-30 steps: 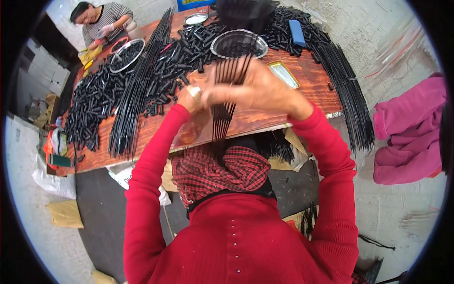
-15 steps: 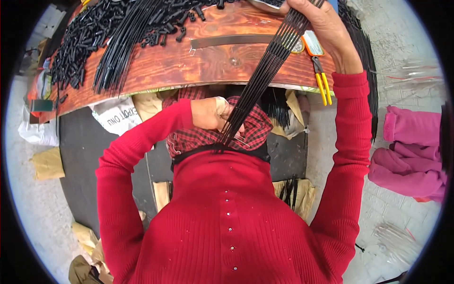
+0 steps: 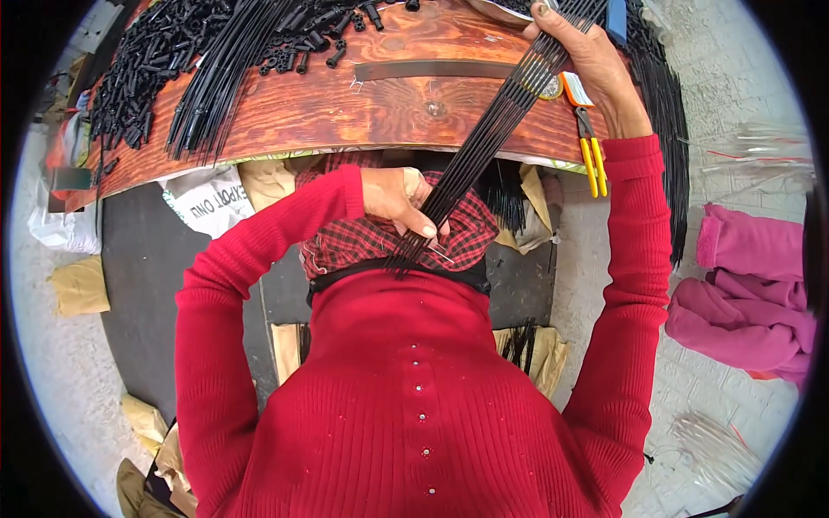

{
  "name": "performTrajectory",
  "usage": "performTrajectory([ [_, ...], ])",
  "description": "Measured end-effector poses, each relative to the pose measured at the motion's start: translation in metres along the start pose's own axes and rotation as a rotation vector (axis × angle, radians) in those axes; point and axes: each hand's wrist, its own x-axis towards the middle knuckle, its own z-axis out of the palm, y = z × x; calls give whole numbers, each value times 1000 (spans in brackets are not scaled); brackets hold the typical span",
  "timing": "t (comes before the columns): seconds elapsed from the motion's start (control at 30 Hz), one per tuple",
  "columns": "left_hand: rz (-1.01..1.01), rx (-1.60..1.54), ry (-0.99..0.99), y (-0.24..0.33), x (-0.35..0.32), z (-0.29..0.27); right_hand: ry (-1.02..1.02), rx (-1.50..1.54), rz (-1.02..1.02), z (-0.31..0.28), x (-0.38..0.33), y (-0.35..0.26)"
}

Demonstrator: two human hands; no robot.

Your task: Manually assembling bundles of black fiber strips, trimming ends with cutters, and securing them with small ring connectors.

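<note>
A bundle of long thin black rods (image 3: 492, 129) slants from the top of the wooden table down to my lap. My right hand (image 3: 587, 60) grips the bundle's upper part over the table. My left hand (image 3: 399, 200) pinches the lower ends of the rods against a red checked cloth (image 3: 363, 242) on my lap. Both arms wear red ribbed sleeves.
The wooden table (image 3: 345, 104) carries a heap of short black tubes (image 3: 147, 78) and more long black rods (image 3: 216, 78) at the left. Yellow-handled snips (image 3: 587, 147) lie by my right wrist. Black rods (image 3: 665, 129) hang over the table's right edge. Pink cloth (image 3: 743, 293) lies at right.
The view has tilted down toward my lap. My left hand has come down from the table to the rods' lower ends, while my right hand stays high on the bundle.
</note>
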Motion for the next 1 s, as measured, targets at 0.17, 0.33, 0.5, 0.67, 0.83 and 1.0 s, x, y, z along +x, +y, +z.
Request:
performTrajectory([
  [0.17,11,78,15,1,4,2,34,-12,90,-7,5,7],
  [0.33,21,130,-23,10,3,-8,-100,-121,-73,-33,13,32],
  [0.5,-7,141,-77,21,-1,-22,-136,-260,-5,-48,-14,31],
  [0.67,-92,88,-232,19,-6,-44,-703,-296,337,-32,-54,10],
  [0.83,-224,174,-376,20,0,-41,-473,-749,-528,53,-79,5],
  [1.0,-373,203,-560,12,11,-38,-1000,-814,-107,81,-76,43],
])
